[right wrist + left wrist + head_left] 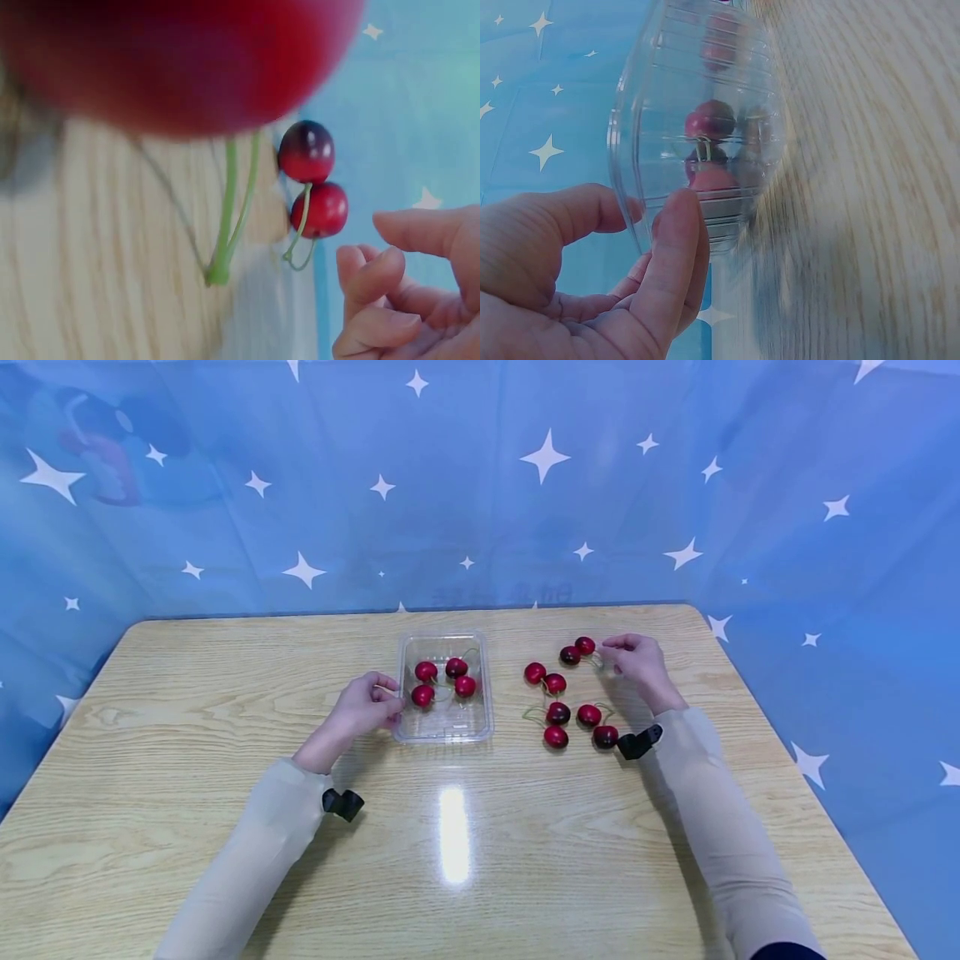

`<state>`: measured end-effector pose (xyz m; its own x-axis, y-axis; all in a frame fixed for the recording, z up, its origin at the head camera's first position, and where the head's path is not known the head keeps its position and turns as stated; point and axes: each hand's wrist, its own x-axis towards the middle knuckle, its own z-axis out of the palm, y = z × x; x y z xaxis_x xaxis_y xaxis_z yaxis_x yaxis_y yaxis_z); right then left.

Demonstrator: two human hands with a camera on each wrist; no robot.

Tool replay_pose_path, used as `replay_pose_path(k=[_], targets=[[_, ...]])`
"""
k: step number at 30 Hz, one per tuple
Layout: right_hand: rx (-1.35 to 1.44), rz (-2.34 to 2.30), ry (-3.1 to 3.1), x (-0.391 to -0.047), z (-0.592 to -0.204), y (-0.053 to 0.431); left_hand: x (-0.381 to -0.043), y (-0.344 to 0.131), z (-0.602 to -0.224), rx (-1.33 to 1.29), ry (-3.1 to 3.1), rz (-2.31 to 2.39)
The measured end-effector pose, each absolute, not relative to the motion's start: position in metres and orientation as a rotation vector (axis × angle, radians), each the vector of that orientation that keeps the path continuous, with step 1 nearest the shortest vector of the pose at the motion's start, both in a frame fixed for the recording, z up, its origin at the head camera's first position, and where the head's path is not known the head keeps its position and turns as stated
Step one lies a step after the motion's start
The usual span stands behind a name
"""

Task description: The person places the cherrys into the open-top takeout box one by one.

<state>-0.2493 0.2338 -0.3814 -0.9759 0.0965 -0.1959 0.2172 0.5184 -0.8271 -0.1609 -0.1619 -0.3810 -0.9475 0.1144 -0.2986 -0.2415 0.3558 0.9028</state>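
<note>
My left hand (363, 706) pinches the left rim of a clear plastic container (450, 732), with thumb and fingers on either side of its wall in the left wrist view. Inside lie several red cherries (465, 686) with green stems. Over to the right, my right hand (637, 662) hovers just beside a joined pair of dark red cherries (571, 656). The right wrist view shows its fingers (379, 277) loosely bent, holding nothing, with a small gap to that pair's stems (301, 225).
More cherry pairs lie between the container and my right forearm: one pair (555, 684) behind, another (556, 737) in front, and a third (605, 737) near the right wrist's black camera (640, 743). The wooden table (450, 910) ends at a blue star-patterned curtain (480, 485).
</note>
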Motion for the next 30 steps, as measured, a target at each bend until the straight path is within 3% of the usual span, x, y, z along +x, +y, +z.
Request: replay_pose_path(k=[30], targets=[[0.228,-1.075,2.712,-0.265,-0.398,0.243,-0.162,-0.161,-0.381,-0.134,2.317,1.605]])
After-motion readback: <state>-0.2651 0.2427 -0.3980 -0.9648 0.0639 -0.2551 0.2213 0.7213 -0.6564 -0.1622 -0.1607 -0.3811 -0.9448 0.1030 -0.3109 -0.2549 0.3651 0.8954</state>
